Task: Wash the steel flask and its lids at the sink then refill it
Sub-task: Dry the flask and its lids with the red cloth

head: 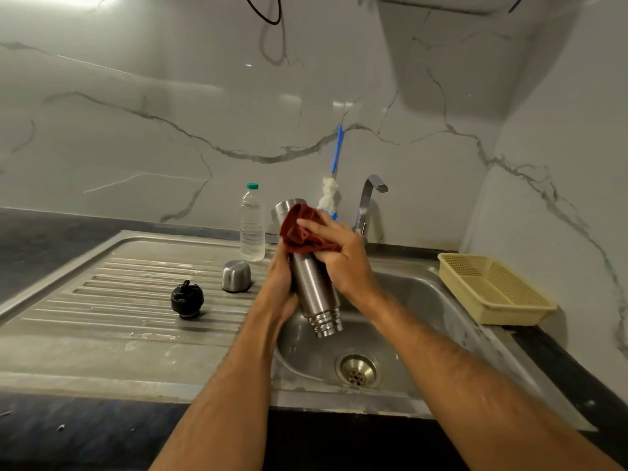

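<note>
The steel flask (314, 287) is held upside down and tilted over the sink basin (401, 300), its threaded mouth pointing toward me. My left hand (282, 283) grips the flask body from the left. My right hand (343, 263) holds a dark red cloth (302, 232) wrapped around the flask's upper part near its base. The steel cup lid (237, 276) stands mouth down on the drainboard (112, 300). The black stopper lid (187, 299) lies further left on the ridges.
A clear water bottle (252, 226) with a green cap stands at the back of the drainboard. A blue-handled bottle brush (334, 185) leans on the wall beside the tap (367, 202). A yellow plastic basket (492, 288) sits right of the basin. The drain (356, 370) is below the flask.
</note>
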